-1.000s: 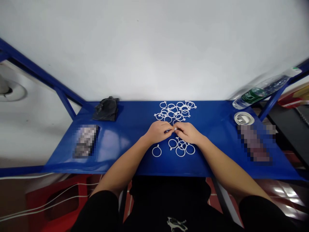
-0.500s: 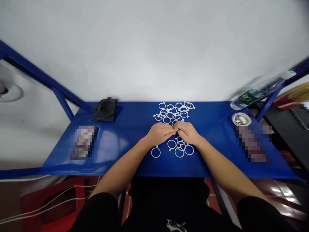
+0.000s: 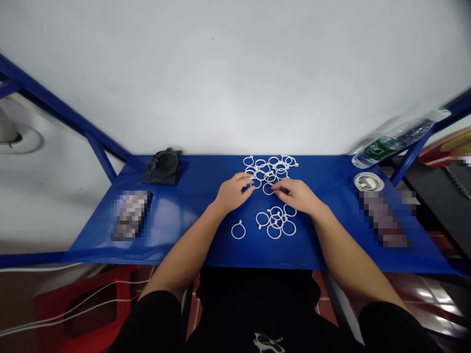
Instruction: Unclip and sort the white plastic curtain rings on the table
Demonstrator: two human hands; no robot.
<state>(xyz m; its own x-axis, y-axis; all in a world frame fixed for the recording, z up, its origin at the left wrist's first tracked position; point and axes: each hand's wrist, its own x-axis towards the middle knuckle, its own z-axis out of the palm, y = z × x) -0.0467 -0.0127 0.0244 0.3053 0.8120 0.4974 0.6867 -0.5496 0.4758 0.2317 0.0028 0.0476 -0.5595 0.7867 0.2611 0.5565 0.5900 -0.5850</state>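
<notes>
On the blue table (image 3: 191,215) a far heap of white plastic rings (image 3: 272,165) lies near the wall. My left hand (image 3: 232,192) lies at the heap's near left edge, its fingers stretched out and touching a ring. My right hand (image 3: 298,194) is beside it on the right, fingers extended leftward with the tips at a ring (image 3: 268,189). Neither hand clearly grips anything. Nearer to me lies a smaller cluster of rings (image 3: 275,223), with a single ring (image 3: 238,229) to its left.
A dark crumpled cloth (image 3: 163,166) sits at the back left, a blurred flat item (image 3: 130,214) in front of it. At the right are a plastic bottle (image 3: 393,139), a round white coil (image 3: 368,181) and another blurred item (image 3: 384,215). Blue frame struts rise at both ends.
Both hands, earlier pinched together over the near cluster, have separated and moved forward to the far heap with fingers stretched out.
</notes>
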